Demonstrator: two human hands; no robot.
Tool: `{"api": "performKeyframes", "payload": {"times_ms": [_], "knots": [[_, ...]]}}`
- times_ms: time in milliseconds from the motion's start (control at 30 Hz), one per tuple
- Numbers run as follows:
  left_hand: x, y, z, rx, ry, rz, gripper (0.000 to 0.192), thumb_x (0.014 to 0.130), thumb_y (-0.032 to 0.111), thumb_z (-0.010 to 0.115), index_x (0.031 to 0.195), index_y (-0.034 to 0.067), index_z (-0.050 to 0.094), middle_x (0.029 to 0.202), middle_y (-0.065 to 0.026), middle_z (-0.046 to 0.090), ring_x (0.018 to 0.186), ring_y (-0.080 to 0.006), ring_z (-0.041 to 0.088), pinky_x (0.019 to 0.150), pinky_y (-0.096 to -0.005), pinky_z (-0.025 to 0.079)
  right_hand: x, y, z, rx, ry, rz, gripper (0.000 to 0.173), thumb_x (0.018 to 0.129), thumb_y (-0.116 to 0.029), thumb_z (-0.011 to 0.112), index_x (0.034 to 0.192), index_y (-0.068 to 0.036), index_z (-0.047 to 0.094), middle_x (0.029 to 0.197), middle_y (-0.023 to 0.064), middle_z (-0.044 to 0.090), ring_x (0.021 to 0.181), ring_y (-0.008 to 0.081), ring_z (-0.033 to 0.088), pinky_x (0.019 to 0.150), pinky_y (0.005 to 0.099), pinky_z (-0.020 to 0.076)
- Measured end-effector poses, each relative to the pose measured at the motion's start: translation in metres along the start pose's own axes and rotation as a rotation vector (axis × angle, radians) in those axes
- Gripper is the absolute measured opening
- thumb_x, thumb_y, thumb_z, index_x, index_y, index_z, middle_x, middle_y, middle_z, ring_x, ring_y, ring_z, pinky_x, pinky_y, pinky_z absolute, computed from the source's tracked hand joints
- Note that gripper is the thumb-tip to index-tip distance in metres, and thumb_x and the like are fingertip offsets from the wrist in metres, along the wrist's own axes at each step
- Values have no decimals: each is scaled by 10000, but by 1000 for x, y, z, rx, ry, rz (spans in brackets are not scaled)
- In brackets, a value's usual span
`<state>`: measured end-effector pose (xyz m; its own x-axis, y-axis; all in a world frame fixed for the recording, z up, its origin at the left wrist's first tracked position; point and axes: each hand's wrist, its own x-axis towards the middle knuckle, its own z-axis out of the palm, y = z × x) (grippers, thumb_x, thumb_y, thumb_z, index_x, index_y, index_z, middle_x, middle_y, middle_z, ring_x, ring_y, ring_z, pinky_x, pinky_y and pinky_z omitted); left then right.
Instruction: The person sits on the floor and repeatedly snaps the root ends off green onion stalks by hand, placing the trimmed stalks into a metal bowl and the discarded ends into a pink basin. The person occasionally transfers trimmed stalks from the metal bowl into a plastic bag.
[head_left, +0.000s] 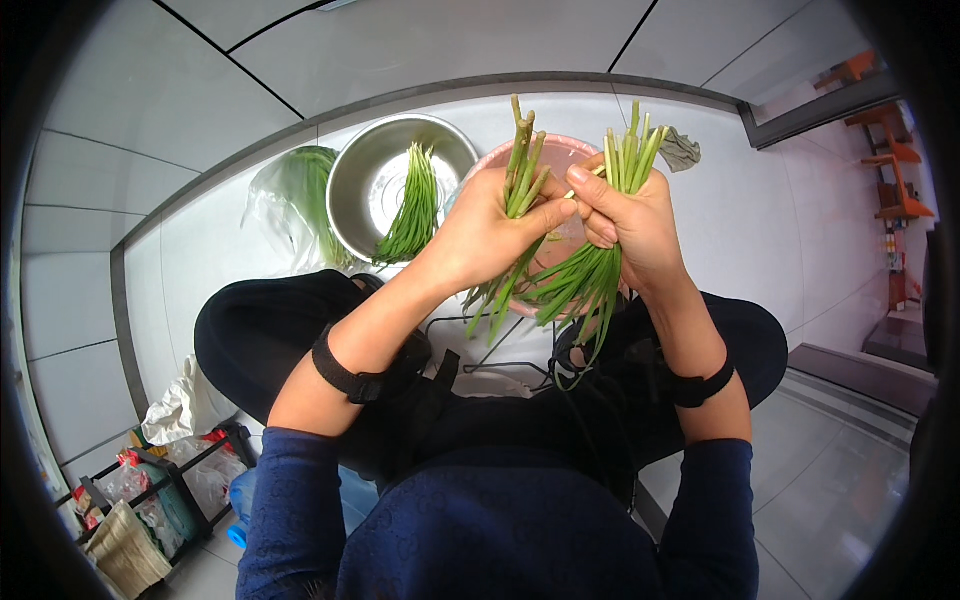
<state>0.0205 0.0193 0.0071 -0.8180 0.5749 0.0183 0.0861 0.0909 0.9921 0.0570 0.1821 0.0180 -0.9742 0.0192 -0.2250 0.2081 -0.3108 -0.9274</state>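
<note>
My left hand (491, 232) grips a small bunch of thick green stalks (519, 172), cut ends up, with leaves hanging below. To its right, my right hand (634, 214) is closed round a bunch of slender green stems with pale ends, like garlic chives (585, 281). The fingertips of both hands meet at a thin pale stem between the bunches. Beneath the hands is a pink plastic basin (544, 146), partly hidden, with small plant scraps in it. Left of it, a round stainless steel basin (345, 180) holds another bunch of green stems (412, 210), pale ends up.
A clear plastic bag of long greens (300, 202) lies left of the steel basin. A grey cloth (680, 150) is on the floor behind my right hand. My bent knees flank the basins. A black rack (180, 495) with bags stands at the lower left, near a blue plastic bottle (244, 495).
</note>
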Motion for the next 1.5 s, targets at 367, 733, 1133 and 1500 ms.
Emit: {"api": "performKeyframes", "payload": {"times_ms": [367,733,1133,1500], "knots": [[-8,1,-6,52,40,-72,165,816,128,672,740,31,563,618,37,483,578,-56,436,525,-236,364,9,-13,-20,-129,244,-71,198,875,-166,618,771,-24,527,521,-24,431,377,33,317,359,191,238],[-8,1,-2,109,42,-54,154,801,88,670,728,22,552,599,14,492,570,-67,445,521,-250,378,1,2,-6,-292,37,-154,111,856,-73,618,812,3,551,584,-18,480,421,15,339,373,188,236],[-8,0,-5,24,-11,-85,174,822,141,673,739,27,571,621,30,502,594,-61,448,538,-233,366,1,1,-8,-197,15,-123,180,887,-106,580,744,2,560,581,8,510,416,19,341,376,190,237],[-8,2,-7,13,-6,-37,165,823,135,671,752,17,580,641,30,513,594,-63,451,541,-232,376,2,-6,-11,-172,-38,-130,103,871,-66,591,837,28,563,609,42,546,407,20,346,367,184,251]]}}
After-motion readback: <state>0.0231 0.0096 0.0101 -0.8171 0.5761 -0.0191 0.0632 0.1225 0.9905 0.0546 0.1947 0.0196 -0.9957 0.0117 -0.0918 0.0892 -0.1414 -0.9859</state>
